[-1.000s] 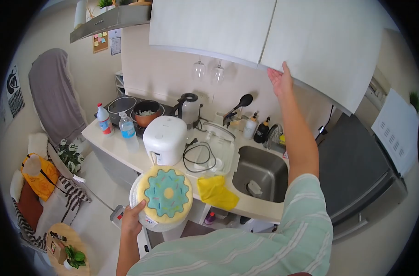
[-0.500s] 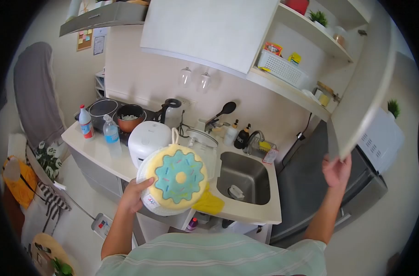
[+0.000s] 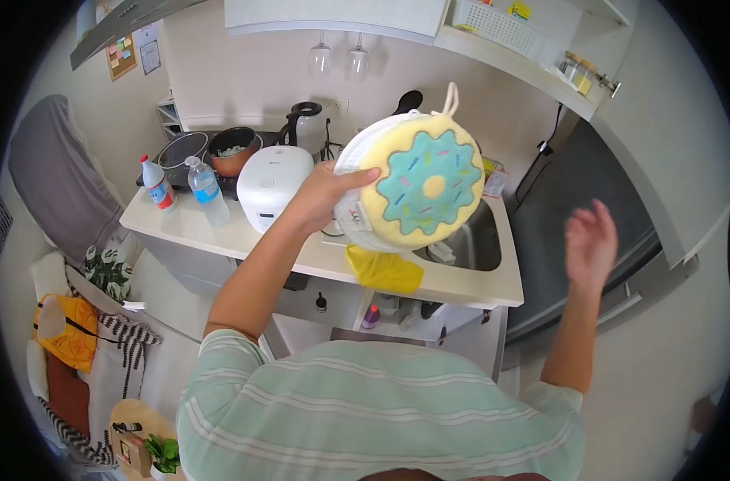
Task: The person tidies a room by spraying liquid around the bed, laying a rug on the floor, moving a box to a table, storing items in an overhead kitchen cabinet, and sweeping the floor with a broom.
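Pad [image 3: 421, 180], round, donut face toward camera, loop [image 3: 453, 86] upward; left fingers [image 3: 368, 175] gripping its edge, right fingers [image 3: 602, 213] unclenched.

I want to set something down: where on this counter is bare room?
Narrow strips look free: one between the rice cooker and yellow cloth, another between the sink and front edge, right of the cloth. The left end is crowded with a red bottle, clear bottle and pot. The donut-patterned item in the left hand hides the middle.
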`<state>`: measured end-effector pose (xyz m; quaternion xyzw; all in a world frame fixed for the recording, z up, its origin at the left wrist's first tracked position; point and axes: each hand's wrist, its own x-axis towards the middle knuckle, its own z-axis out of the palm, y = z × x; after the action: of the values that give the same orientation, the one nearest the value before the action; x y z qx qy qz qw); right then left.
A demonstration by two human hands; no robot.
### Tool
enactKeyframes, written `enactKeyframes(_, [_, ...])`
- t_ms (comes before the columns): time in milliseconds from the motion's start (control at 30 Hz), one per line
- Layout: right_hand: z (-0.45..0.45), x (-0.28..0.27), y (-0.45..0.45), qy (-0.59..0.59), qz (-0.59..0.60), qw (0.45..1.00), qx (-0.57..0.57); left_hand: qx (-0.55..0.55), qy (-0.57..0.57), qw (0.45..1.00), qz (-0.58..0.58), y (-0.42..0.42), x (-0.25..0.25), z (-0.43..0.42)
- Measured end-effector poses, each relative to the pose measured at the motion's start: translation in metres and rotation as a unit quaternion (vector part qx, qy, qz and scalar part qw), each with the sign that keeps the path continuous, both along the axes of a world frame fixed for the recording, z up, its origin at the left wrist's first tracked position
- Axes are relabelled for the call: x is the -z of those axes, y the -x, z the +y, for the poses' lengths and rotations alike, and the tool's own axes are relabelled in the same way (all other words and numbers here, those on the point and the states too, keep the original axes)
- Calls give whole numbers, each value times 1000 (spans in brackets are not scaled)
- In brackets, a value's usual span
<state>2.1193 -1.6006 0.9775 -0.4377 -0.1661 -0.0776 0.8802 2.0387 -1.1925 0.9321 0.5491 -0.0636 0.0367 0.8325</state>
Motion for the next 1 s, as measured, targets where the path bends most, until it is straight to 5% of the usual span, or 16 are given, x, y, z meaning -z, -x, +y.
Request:
enactKeyframes(67, [71, -20, 27, 215, -60, 973, -56, 12, -18, 1000, 1, 2, -4, -7])
enactKeyframes(133, [113, -32, 27, 298, -100, 945, -84, 20, -41, 999, -2, 4, -3, -10])
enactKeyframes(333, [163, -50, -6, 368, -72, 902, -215, -4, -140, 990, -12, 14, 7, -9])
enactKeyframes(433, [170, -37, -9, 313, -175, 930, -87, -32, -133, 991, 5, 23, 15, -3])
enactKeyframes(667, [143, -33, 28, 155, -251, 944, -150, -97, 85, 991, 31, 27, 34, 18])
enactKeyframes(767, [147, -24, 32, 186, -201, 947, -165, -92, 66, 993, 32, 22, 37, 20])
enactKeyframes(900, [159, -24, 27, 84, -206, 950, -218, -90, 5, 995, 42, 25, 33, 12])
enactKeyframes(1000, [148, -23, 15, 171, -158, 938, -256, -94, 0, 995, 26, 26, 33, 10])
